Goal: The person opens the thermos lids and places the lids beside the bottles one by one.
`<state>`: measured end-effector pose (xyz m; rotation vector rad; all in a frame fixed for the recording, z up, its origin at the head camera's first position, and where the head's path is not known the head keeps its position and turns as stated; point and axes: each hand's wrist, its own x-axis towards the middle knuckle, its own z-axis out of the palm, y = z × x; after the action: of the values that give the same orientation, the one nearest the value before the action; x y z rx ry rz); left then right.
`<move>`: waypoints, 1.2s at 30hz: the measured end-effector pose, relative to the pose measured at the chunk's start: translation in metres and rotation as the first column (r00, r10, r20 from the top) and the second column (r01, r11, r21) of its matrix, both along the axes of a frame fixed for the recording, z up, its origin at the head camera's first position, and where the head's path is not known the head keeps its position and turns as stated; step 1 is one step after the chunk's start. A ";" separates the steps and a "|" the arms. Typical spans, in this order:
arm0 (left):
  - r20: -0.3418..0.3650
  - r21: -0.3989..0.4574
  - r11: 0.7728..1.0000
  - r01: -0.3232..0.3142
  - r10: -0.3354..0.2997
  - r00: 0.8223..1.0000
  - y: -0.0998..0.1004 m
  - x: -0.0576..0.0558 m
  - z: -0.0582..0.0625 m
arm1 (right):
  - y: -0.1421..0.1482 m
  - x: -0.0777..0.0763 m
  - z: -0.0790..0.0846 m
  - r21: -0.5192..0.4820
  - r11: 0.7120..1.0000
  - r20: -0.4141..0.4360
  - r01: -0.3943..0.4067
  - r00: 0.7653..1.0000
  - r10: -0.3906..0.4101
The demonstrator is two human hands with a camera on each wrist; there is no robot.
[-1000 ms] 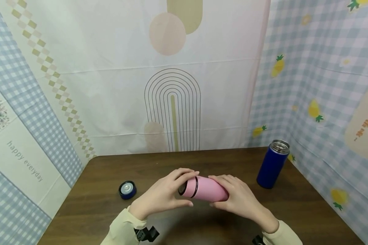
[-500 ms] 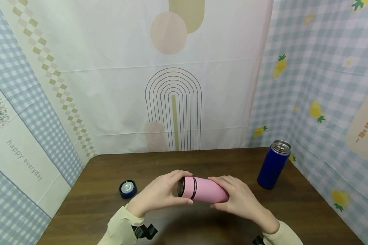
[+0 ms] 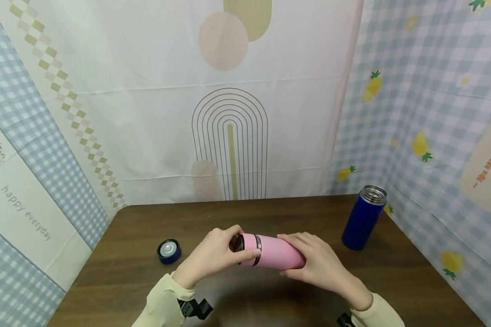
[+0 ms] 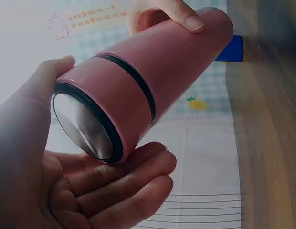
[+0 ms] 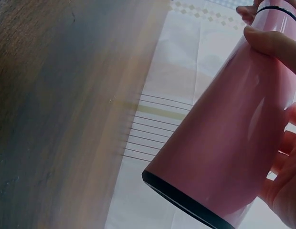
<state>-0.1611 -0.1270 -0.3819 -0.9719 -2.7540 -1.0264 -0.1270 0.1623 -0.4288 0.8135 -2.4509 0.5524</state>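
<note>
A pink thermos (image 3: 280,252) is held nearly level above the table, its lid (image 4: 107,90) pointing left. My right hand (image 3: 321,263) grips the body near its base, with the thumb and fingers on opposite sides. Around the lid, my left hand (image 3: 214,254) has its thumb on one side and curled fingers on the other. A dark ring (image 4: 131,76) separates lid and body, and the lid's end shows a shiny metal disc (image 4: 83,126). In the right wrist view, the black-edged base (image 5: 186,200) is visible.
A blue bottle (image 3: 361,225) stands uncapped at the right of the brown wooden table (image 3: 180,218). To the left, a dark blue lid (image 3: 169,252) lies with its inside facing up. Printed cloths (image 3: 155,136) hang behind and at both sides.
My left hand has rotated around the thermos lid, its thumb moving up onto the near face. The right hand keeps its grip and has hardly moved.
</note>
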 end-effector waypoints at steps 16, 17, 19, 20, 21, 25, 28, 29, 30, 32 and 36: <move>0.194 -0.015 0.995 -0.094 0.095 0.976 0.002 -0.003 -0.001 | 0.001 0.000 -0.002 0.000 1.000 -0.021 -0.010 1.000 0.010; 0.196 -0.004 0.995 -0.096 0.095 0.976 0.001 -0.003 -0.001 | 0.001 0.000 -0.002 -0.001 1.000 -0.024 -0.009 1.000 0.009; 0.182 0.011 0.995 -0.100 0.096 0.979 0.000 -0.003 -0.002 | 0.002 -0.001 -0.002 -0.004 1.000 -0.031 -0.010 0.999 0.010; 0.166 0.014 0.995 -0.101 0.097 0.981 0.000 -0.003 -0.002 | 0.002 -0.001 -0.001 -0.006 1.000 -0.032 -0.010 0.999 0.010; 0.146 0.013 0.995 -0.102 0.099 0.984 0.000 -0.003 -0.003 | 0.003 -0.002 -0.001 -0.007 1.000 -0.033 -0.010 0.999 0.010; 0.105 0.011 0.994 -0.105 0.103 0.989 0.000 -0.004 -0.003 | 0.003 -0.003 0.000 -0.007 1.000 -0.019 -0.007 1.000 0.007; 0.106 0.006 0.995 -0.104 0.103 0.989 0.000 -0.004 -0.002 | 0.004 -0.002 0.000 -0.006 1.000 -0.012 -0.001 1.000 0.001; 0.107 0.005 0.995 -0.102 0.101 0.989 0.000 -0.005 -0.002 | 0.004 -0.002 0.000 -0.005 1.000 -0.013 0.000 1.000 0.000; 0.109 0.004 0.995 -0.101 0.100 0.989 0.001 -0.005 -0.002 | 0.004 -0.002 0.000 -0.004 1.000 -0.014 0.000 1.000 0.000; 0.109 0.000 0.995 -0.096 0.095 0.989 0.001 -0.005 -0.002 | 0.004 -0.002 0.000 -0.004 1.000 -0.023 -0.002 1.000 0.002; 0.090 0.019 0.996 -0.081 0.079 0.993 0.001 -0.005 -0.001 | 0.005 -0.002 -0.001 -0.005 1.000 -0.038 -0.004 0.999 0.004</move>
<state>-0.1656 -0.1258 -0.3828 -0.8243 -2.8194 -1.1125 -0.1293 0.1673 -0.4298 0.8192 -2.4130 0.5392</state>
